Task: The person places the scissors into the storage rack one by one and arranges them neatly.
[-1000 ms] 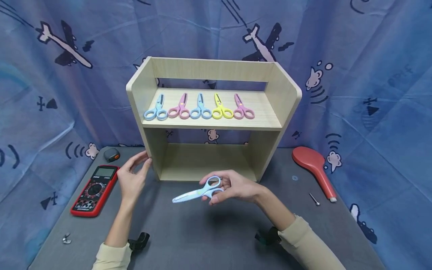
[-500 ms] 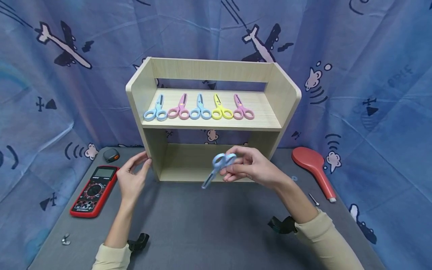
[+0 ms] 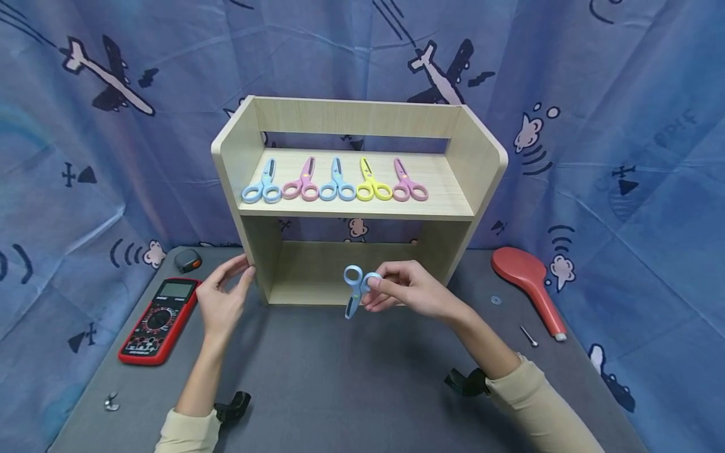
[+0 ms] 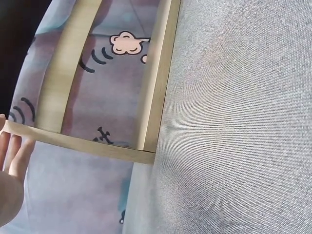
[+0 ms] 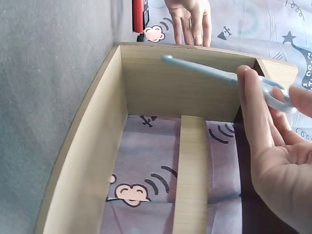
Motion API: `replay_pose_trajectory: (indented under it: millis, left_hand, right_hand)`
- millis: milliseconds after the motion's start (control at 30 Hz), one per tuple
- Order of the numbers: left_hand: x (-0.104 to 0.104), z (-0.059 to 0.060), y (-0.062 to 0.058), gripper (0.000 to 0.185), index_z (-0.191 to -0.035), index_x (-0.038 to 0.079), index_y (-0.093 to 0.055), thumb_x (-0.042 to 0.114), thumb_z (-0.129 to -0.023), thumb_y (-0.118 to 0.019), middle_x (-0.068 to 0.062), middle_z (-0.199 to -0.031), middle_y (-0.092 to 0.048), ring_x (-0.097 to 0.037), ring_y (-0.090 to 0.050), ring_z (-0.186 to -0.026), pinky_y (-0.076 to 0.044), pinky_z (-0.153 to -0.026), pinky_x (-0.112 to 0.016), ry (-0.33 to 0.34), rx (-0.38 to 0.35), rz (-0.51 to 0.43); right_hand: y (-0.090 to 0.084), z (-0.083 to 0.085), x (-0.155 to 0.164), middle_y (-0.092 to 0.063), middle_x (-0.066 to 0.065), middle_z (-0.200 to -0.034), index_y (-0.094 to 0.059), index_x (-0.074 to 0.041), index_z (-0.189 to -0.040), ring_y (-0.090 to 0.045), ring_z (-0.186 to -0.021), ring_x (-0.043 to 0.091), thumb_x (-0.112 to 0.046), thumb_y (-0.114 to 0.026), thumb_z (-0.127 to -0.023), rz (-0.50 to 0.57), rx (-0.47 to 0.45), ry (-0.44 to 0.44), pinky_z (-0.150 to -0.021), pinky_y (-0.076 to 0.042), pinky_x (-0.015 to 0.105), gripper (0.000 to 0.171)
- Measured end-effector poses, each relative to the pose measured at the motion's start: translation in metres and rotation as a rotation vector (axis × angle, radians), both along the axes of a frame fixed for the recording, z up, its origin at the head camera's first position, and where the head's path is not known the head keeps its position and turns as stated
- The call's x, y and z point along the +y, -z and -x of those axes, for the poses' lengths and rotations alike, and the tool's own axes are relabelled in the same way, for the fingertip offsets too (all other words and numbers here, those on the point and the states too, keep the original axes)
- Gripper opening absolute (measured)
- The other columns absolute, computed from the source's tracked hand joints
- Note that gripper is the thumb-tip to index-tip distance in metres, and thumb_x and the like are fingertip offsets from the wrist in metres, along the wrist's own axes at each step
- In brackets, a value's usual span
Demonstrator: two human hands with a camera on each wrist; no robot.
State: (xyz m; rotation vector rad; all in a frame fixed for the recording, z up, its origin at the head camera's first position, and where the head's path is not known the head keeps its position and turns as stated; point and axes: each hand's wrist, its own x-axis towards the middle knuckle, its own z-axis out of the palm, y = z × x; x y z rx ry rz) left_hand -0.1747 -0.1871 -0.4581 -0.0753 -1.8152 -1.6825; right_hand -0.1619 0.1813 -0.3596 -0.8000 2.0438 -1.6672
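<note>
A light wooden shelf unit (image 3: 249, 157) stands at the back of the grey table (image 3: 340, 390). On its upper board lie several small scissors side by side: blue (image 3: 262, 187), pink (image 3: 302, 185), blue (image 3: 337, 185), yellow (image 3: 371, 185) and pink (image 3: 409, 186). My right hand (image 3: 376, 289) pinches a light blue pair of scissors (image 3: 354, 290) by one handle ring, blades hanging down, just in front of the lower opening. The right wrist view shows its blade (image 5: 204, 68) across the opening beside my fingers (image 5: 261, 122). My left hand (image 3: 238, 274) rests with straight fingers (image 4: 12, 156) against the shelf's left side panel.
A red multimeter (image 3: 160, 319) lies at the left, with a small dark object (image 3: 187, 259) behind it and a metal hook (image 3: 111, 401) near the front left edge. At the right are a red paddle-shaped object (image 3: 527, 283), a washer (image 3: 495, 299) and a small nail (image 3: 528, 335). Blue printed cloth hangs all around.
My right hand lifted the light blue scissors off the table front toward the lower shelf opening and turned them from pointing left to blades hanging down. The left hand stayed in place.
</note>
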Motion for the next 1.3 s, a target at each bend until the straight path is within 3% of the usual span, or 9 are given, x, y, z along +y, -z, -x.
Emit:
replay_pose_trajectory:
  millis: [200,300,433,533,633,767,967,1167,1300]
  left_hand:
    - [0.000,0.000,-0.001,0.029,-0.122,-0.002,-0.080,-0.005,-0.093,-0.081,-0.012,-0.111,-0.082,0.001,-0.077,-0.098,-0.064,-0.086,-0.015,0.003,0.003,-0.013]
    - [0.000,0.000,0.000,0.029,-0.122,-0.002,-0.080,-0.005,-0.093,-0.081,-0.016,-0.112,-0.081,0.002,-0.077,-0.098,-0.064,-0.086,-0.014,-0.004,0.002,-0.004]
    - [0.000,0.000,0.000,0.030,-0.123,-0.002,-0.079,-0.006,-0.093,-0.081,-0.023,-0.114,-0.080,0.003,-0.077,-0.099,-0.064,-0.087,-0.014,-0.007,0.000,-0.001]
    - [0.000,0.000,0.000,0.030,-0.123,-0.002,-0.079,-0.006,-0.093,-0.081,-0.025,-0.115,-0.079,0.003,-0.077,-0.099,-0.064,-0.087,-0.015,-0.008,-0.003,0.002]
    - [0.001,-0.001,0.000,0.031,-0.123,-0.002,-0.079,-0.005,-0.093,-0.081,-0.027,-0.116,-0.079,0.003,-0.076,-0.099,-0.064,-0.086,-0.014,-0.014,-0.011,0.010]
    - [0.000,0.000,0.000,0.030,-0.124,-0.001,-0.079,-0.005,-0.094,-0.081,-0.030,-0.117,-0.078,0.004,-0.076,-0.099,-0.063,-0.087,-0.014,-0.011,-0.019,0.011]
    - [0.000,0.000,0.001,0.030,-0.124,-0.001,-0.079,-0.004,-0.094,-0.080,-0.031,-0.118,-0.077,0.004,-0.076,-0.100,-0.063,-0.087,-0.014,-0.011,-0.023,0.008]
    - [0.000,0.000,0.001,0.030,-0.123,-0.001,-0.079,-0.004,-0.094,-0.081,-0.031,-0.118,-0.078,0.004,-0.076,-0.100,-0.063,-0.087,-0.014,-0.017,-0.025,0.009]
    - [0.000,0.000,0.001,0.030,-0.123,-0.002,-0.079,-0.005,-0.093,-0.081,-0.022,-0.115,-0.080,0.004,-0.076,-0.099,-0.063,-0.087,-0.013,-0.015,-0.027,0.004]
  right_hand:
    - [-0.009,-0.005,-0.001,-0.081,0.027,-0.099,-0.066,0.007,-0.104,-0.083,-0.084,0.030,-0.018,-0.056,-0.115,-0.017,0.125,0.101,-0.077,-0.071,0.042,0.028]
    - [-0.012,-0.006,-0.001,-0.080,0.027,-0.095,-0.065,0.006,-0.106,-0.082,-0.077,0.027,-0.015,-0.055,-0.115,-0.019,0.177,0.135,-0.072,-0.071,0.040,0.025]
    - [-0.015,-0.004,0.003,-0.078,0.034,-0.096,-0.064,0.007,-0.119,-0.082,-0.075,0.025,-0.013,-0.055,-0.114,-0.005,0.190,0.159,-0.070,-0.071,0.039,0.022]
    - [-0.017,-0.003,0.006,-0.078,0.033,-0.097,-0.061,0.009,-0.135,-0.082,-0.075,0.020,-0.008,-0.056,-0.113,0.023,0.158,0.167,-0.072,-0.071,0.039,0.028]
    - [-0.020,-0.002,0.010,-0.081,0.018,-0.096,-0.056,0.009,-0.146,-0.081,-0.076,0.014,-0.002,-0.058,-0.110,0.058,0.084,0.172,-0.075,-0.071,0.036,0.038]
    - [-0.022,-0.001,0.016,-0.080,0.004,-0.098,-0.054,0.009,-0.151,-0.082,-0.081,0.013,0.005,-0.054,-0.106,0.118,-0.023,0.167,-0.082,-0.070,0.032,0.045]
    - [-0.024,0.000,0.018,-0.080,0.007,-0.105,-0.053,0.007,-0.153,-0.080,-0.080,0.013,0.005,-0.039,-0.105,0.131,-0.091,0.109,-0.079,-0.070,0.029,0.050]
    - [-0.023,-0.002,0.016,-0.073,0.016,-0.131,-0.052,0.005,-0.153,-0.070,-0.077,0.013,0.005,-0.030,-0.105,0.081,-0.151,0.004,-0.069,-0.062,0.023,0.052]
    - [-0.020,-0.004,0.018,-0.073,0.013,-0.131,-0.057,0.000,-0.147,-0.065,-0.071,0.012,0.008,-0.027,-0.102,0.115,-0.194,-0.027,-0.061,-0.056,0.021,0.054]
